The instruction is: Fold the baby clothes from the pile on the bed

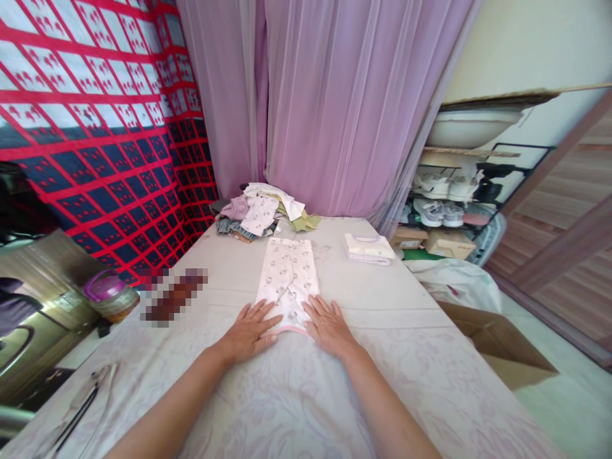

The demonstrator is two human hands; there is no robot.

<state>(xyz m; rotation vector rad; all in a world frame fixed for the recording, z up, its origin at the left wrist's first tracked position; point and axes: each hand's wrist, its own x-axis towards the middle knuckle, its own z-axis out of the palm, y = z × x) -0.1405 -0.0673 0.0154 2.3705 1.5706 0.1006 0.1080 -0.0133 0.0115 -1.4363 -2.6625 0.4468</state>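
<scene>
A small white-pink printed shirt [289, 274] lies flat on the cloth-covered table, folded into a narrow strip with its pink-edged end toward me. My left hand [251, 331] rests palm down at its near left corner, fingers spread and touching the fabric. On the opposite corner lies my right hand [329, 325], also flat with fingers apart. Neither hand grips anything. To the right sits a folded white garment with lilac trim [368, 248]. Beyond the shirt, a loose heap of clothes [261, 213] holds white, lilac, green and denim pieces.
A blurred-out patch [174, 296] covers something on the table's left. Cords [79, 408] lie at the near left edge, and a purple-lidded jar [109, 296] stands beyond. A purple curtain [335, 108] hangs behind. Right of the table are a shoe rack [444, 213] and a cardboard box [492, 344].
</scene>
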